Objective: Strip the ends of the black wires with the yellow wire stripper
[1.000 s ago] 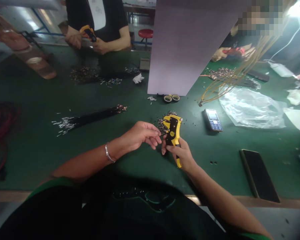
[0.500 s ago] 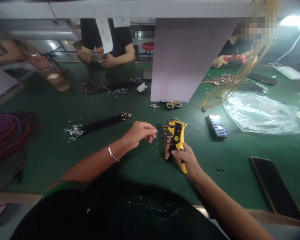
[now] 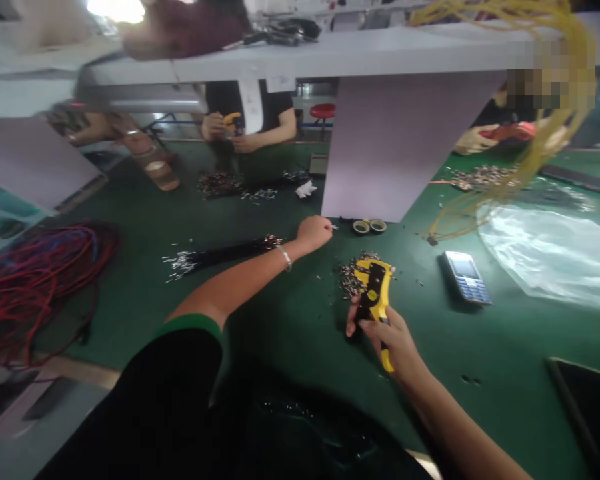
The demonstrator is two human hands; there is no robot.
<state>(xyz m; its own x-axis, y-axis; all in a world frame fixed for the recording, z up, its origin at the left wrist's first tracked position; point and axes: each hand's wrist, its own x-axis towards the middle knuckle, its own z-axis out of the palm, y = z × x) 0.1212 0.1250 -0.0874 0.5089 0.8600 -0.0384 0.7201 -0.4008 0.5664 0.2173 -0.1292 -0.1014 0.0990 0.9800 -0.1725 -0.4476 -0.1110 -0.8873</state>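
My right hand (image 3: 393, 337) is wrapped around the handles of a yellow and black wire stripper (image 3: 375, 293), whose head points away from me. Just left of the tool's jaws lies a heap of tiny dark and coppery scraps (image 3: 350, 281). Farther off, my left hand (image 3: 315, 232) reaches to the foot of the pale upright panel, its fingers pinched together. Small white pieces (image 3: 335, 227) show at its fingertips; whether any are held is hidden. Beside my left wrist lies a bundle of black wires (image 3: 230, 252) with bare coppery ends near the hand and silvery ends at left.
Two tape rolls (image 3: 369, 227) sit by the pale panel (image 3: 375, 147). On the right are a keypad phone (image 3: 466, 277), a clear plastic bag (image 3: 550, 260) and a dark smartphone (image 3: 587, 407). Red cables (image 3: 40, 287) lie coiled at left. Across the table co-workers' hands (image 3: 245, 141) hold tools.
My left hand has moved forward, from beside the stripper to the white pieces near the panel. My right hand keeps its hold on the stripper. The camera view has shifted.
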